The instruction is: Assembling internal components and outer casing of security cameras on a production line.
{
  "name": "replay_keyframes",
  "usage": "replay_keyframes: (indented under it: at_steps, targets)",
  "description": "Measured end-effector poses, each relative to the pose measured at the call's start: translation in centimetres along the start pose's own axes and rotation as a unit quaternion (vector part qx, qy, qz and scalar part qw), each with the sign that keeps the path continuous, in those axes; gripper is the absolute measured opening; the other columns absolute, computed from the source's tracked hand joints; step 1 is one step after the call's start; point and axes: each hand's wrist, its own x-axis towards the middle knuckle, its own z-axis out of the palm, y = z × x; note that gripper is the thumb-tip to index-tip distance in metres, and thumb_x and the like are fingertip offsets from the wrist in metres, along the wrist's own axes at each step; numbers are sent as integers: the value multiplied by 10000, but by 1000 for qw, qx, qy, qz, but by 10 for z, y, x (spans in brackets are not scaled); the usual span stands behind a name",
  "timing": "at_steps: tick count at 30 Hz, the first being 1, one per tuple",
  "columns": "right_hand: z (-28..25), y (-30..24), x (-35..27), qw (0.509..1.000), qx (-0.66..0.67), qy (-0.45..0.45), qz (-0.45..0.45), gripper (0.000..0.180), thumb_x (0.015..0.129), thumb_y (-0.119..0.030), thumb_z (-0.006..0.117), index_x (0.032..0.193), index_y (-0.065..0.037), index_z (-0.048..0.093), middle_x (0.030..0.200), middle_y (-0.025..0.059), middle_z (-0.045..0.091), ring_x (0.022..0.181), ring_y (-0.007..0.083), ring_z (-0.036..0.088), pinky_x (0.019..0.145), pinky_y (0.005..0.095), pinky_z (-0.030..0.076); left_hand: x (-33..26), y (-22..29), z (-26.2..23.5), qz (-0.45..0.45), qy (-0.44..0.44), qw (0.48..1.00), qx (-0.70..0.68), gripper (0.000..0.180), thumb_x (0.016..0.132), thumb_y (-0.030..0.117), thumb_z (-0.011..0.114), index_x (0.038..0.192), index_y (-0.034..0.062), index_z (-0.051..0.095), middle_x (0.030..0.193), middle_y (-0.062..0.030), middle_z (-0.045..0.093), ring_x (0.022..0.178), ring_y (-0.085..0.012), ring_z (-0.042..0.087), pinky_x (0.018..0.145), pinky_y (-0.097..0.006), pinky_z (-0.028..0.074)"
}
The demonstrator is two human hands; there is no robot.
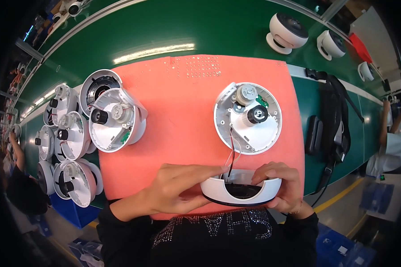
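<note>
My right hand (283,184) holds a white curved shell with a black inside (240,191) at the near edge of the pink mat (187,102). My left hand (180,189) reaches across, its fingertips on the shell's upper rim. Red, white and black wires (233,151) run from the shell up to a round white base (248,118), which lies open on the mat with a motor, a gear and a black knob inside.
Several open white round bases (113,118) are stacked at the mat's left edge. White dome housings (288,32) stand on the green conveyor (173,26) beyond. A black bag with straps (334,120) lies at right. Other people work at far left and far right.
</note>
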Motion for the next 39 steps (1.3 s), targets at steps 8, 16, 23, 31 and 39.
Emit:
replay_keyframes:
  at_steps: [8, 16, 23, 31, 39]
  targets:
    - [2, -5, 1, 998, -55, 15, 17, 570, 751, -432, 636, 1091, -36, 406, 885, 148, 556, 757, 232, 565, 660, 328, 452, -2, 2, 1, -7, 9, 1000, 0, 567, 582, 39, 690, 1124, -12, 532, 953, -130, 627, 801, -241, 640, 652, -306, 537]
    - [5, -11, 4, 995, -101, 18, 8, 585, 678, -298, 744, 1075, -3, 431, 869, 147, 561, 778, 240, 562, 684, 337, 444, -2, 4, 4, 8, 33, 999, 25, 419, 612, 101, 729, 994, 1, 589, 907, -112, 639, 762, -223, 646, 622, -293, 538]
    - [4, -16, 12, 996, -87, 7, 29, 485, 720, -197, 687, 1083, 14, 445, 884, 168, 574, 796, 255, 564, 717, 351, 444, -3, 2, 4, 0, 39, 999, 33, 412, 599, 130, 751, 957, -3, 594, 869, -105, 642, 740, -216, 647, 607, -285, 536]
    - [2, -16, 11, 994, -110, 2, 6, 419, 780, -201, 609, 1089, 22, 434, 895, 202, 578, 813, 274, 587, 741, 371, 465, 0, 5, 2, -4, 35, 998, 58, 432, 598, 151, 755, 962, -9, 584, 857, -105, 640, 728, -209, 646, 602, -282, 532]
    - [9, -12, 2, 993, -39, 89, 71, 421, 783, -212, 620, 1070, 49, 457, 955, 221, 587, 834, 297, 617, 722, 356, 500, -13, -8, 13, -81, 25, 996, 31, 402, 616, 138, 741, 947, 7, 554, 784, -99, 637, 645, -203, 639, 529, -271, 504]
